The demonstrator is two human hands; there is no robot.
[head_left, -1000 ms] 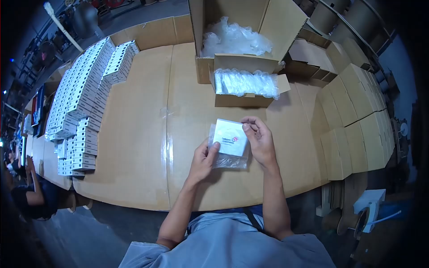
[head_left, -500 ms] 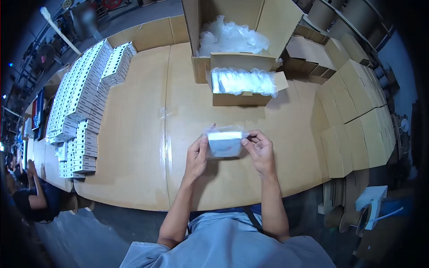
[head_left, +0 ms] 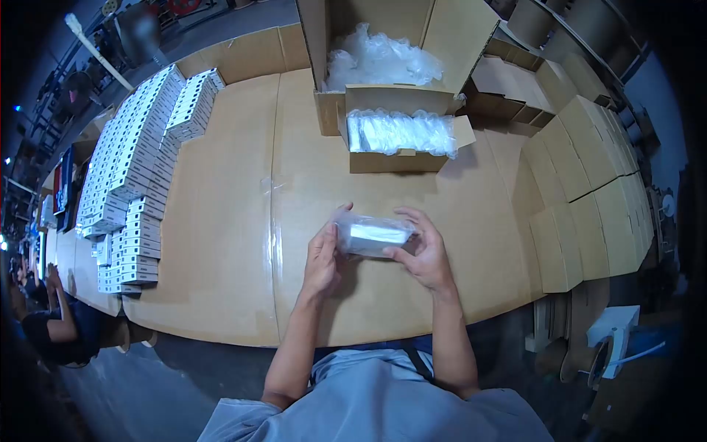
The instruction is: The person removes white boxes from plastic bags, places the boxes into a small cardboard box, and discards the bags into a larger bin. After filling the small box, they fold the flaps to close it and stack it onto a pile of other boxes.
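Observation:
A small white box in clear plastic wrap (head_left: 374, 236) is held between my two hands, above the cardboard-covered table (head_left: 221, 243). My left hand (head_left: 322, 258) grips its left end, thumb on the near side. At its right end my right hand (head_left: 427, 254) has thumb and fingers closed round the wrap. Beyond them stands an open brown carton (head_left: 398, 163) packed with bubble-wrapped items (head_left: 401, 134). What is printed on the wrapped box cannot be read.
Stacked small white boxes (head_left: 136, 158) line the left side. A large open carton (head_left: 331, 114) at the back holds bubble wrap (head_left: 383, 60). Brown cartons (head_left: 589, 199) stand at the right, another open box (head_left: 508, 92) behind them. A person (head_left: 62, 324) is at the far left.
The wrapped box has turned and tilted, so its narrow side now shows. My right hand has shifted its hold, with its fingers farther round the right end.

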